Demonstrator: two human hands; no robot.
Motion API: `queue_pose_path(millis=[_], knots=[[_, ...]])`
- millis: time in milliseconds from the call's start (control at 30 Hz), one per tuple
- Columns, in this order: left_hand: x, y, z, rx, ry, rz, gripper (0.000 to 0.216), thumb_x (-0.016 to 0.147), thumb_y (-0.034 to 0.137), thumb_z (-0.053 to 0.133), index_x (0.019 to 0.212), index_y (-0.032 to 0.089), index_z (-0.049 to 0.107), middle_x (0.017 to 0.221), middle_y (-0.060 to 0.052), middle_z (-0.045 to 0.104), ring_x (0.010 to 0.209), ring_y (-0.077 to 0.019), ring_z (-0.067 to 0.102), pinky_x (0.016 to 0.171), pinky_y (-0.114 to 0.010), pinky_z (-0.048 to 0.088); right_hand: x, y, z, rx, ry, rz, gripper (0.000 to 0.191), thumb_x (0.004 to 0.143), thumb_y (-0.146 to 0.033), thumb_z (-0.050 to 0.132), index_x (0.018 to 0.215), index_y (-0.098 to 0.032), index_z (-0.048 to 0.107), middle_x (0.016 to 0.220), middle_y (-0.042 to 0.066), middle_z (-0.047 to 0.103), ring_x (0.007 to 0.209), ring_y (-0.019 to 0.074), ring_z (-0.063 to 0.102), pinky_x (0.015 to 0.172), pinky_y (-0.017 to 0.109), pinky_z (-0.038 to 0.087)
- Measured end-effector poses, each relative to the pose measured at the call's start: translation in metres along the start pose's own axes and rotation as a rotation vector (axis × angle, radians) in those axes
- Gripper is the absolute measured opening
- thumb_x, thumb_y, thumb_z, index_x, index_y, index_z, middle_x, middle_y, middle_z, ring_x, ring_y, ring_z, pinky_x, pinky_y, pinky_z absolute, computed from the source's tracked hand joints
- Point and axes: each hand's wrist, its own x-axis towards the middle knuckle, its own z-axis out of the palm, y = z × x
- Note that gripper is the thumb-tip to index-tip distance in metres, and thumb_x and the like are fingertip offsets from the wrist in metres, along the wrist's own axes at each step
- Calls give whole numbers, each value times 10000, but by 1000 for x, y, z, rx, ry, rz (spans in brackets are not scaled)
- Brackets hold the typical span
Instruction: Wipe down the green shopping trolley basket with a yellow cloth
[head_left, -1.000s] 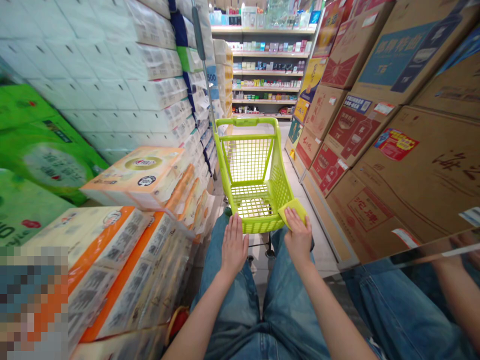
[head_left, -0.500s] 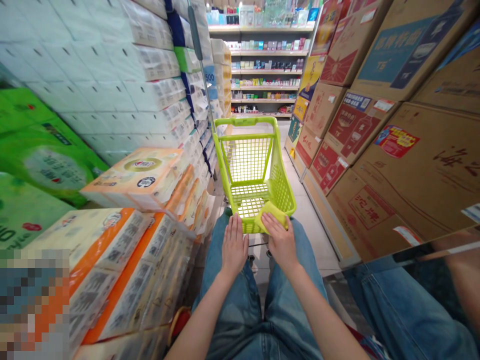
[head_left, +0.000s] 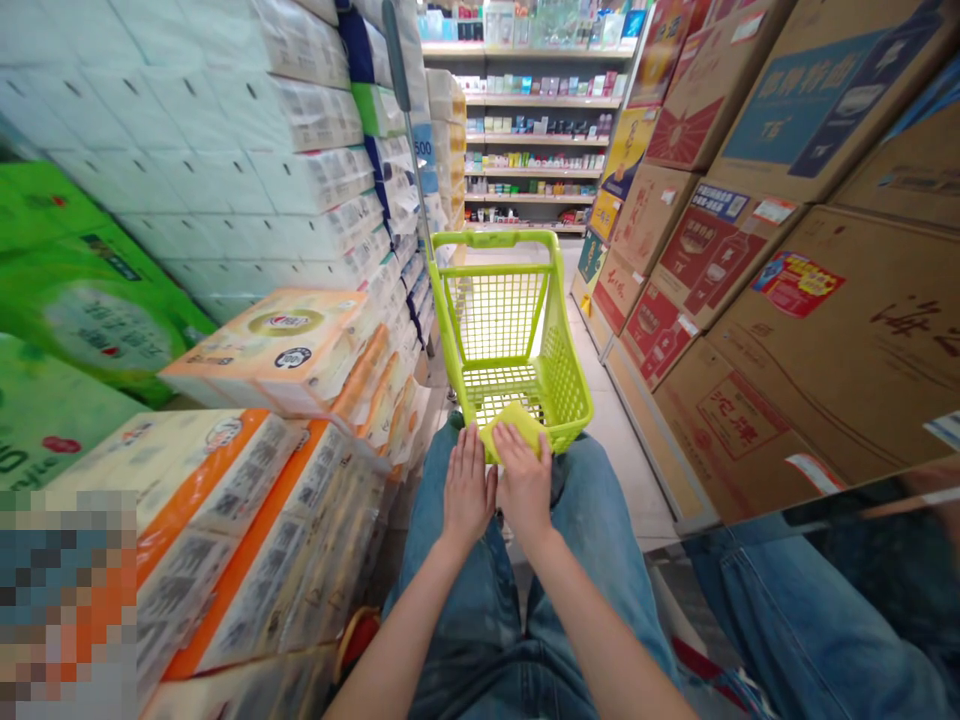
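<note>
A lime-green wheeled shopping basket point(head_left: 574, 408) stands between my knees, with its mesh walls and floor showing. My left hand point(head_left: 466, 492) lies with its fingers stretched out against the near left corner of the rim. Close beside it, my right hand point(head_left: 523, 490) presses a yellow cleaning cloth point(head_left: 517, 418) onto the near rim, the fingers over the cloth. The cloth covers part of that rim and hangs slightly over the inside. At the basket's far left rises a long pull handle point(head_left: 397, 60) with a grey grip.
Packs of tissue point(head_left: 247, 345) are stacked close on my left, with white tissue packs point(head_left: 202, 180) behind them. Cardboard cartons point(head_left: 795, 300) form a wall on the right. Shelves of small goods point(head_left: 540, 100) close the aisle ahead. Pale floor tiles point(head_left: 622, 470) show beside the basket.
My right hand has slid the yellow cloth leftward along the near rim, closer to my left hand. My left hand has stayed at the corner, and the basket stands as before.
</note>
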Motion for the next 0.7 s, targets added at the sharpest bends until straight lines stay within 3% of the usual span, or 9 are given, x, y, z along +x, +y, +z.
queue_pose_path(millis=[67,167,267,400,467,567,700], knots=[[0,-1,-1,3,-15,-4,655,973,199,358,1558,185,64,1605,-134,246,1499,-247,158,1170,-501,316,0,-12,4,38,-20,-41,590,814,2,399,1351,-199,540,1393,59,579,1330,154,489,1205,425,66],[0,0,0,18,-14,-3,656,978,215,366,1558,173,61,1604,-138,246,1501,-250,151,1175,-504,305,-3,0,-8,46,-66,-124,603,824,6,386,1368,-218,519,1396,45,577,1339,144,479,1207,441,26],[0,1,2,32,3,-1,671,987,234,362,1558,166,15,1608,-139,232,1499,-249,159,1178,-500,299,-6,40,-33,-12,-74,-144,627,816,9,367,1378,-230,508,1392,55,579,1333,153,488,1199,477,59],[1,3,4,45,17,-2,674,988,244,364,1558,166,13,1607,-132,237,1495,-244,176,1183,-479,298,-8,102,-57,-103,68,-5,649,784,0,363,1358,-255,529,1374,48,596,1312,179,517,1171,524,148],[1,4,4,55,23,-6,673,988,247,365,1558,163,17,1604,-132,244,1492,-241,186,1183,-474,298,-7,119,-59,-115,126,47,657,766,1,363,1338,-266,548,1352,39,615,1304,183,526,1162,533,176],[1,5,4,67,28,-17,673,990,252,362,1558,161,11,1601,-136,249,1489,-241,201,1180,-477,302,-6,112,-51,-143,155,86,678,748,2,375,1359,-244,535,1364,56,604,1323,193,506,1151,518,224],[0,4,4,56,24,-19,681,992,258,361,1557,163,-7,1599,-143,251,1489,-242,201,1174,-478,313,-5,52,-23,-125,78,43,693,755,16,378,1396,-218,498,1400,60,572,1341,189,483,1177,488,177]])
